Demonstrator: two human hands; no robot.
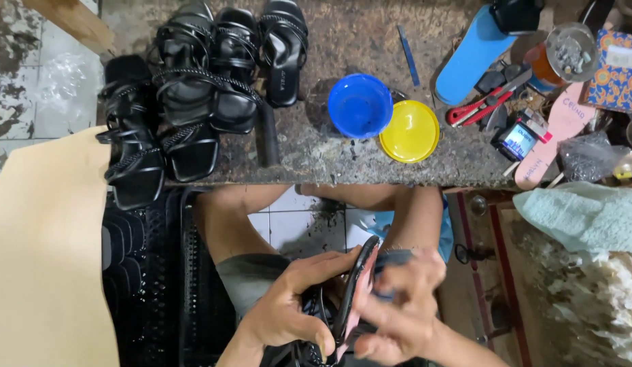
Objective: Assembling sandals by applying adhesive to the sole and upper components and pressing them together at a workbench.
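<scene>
My left hand (295, 302) grips a black strappy sandal (350, 299) held on edge over my lap, its pinkish inner sole showing. My right hand (401, 306), blurred by motion, presses against the sandal's other side, fingers on the sole. Both hands are low in the head view, above my bare knees. On the worn bench ahead stand several finished black sandals (194, 88) at the left.
A blue bowl (360, 105) and a yellow lid (410, 131) sit mid-bench. Red pliers (476, 109), a blue insole (472, 54), a pink insole (557, 132) and a jar of small nails (567, 51) crowd the right. A black crate (160, 285) and tan sheet (44, 258) lie left; pale cloth (581, 217) right.
</scene>
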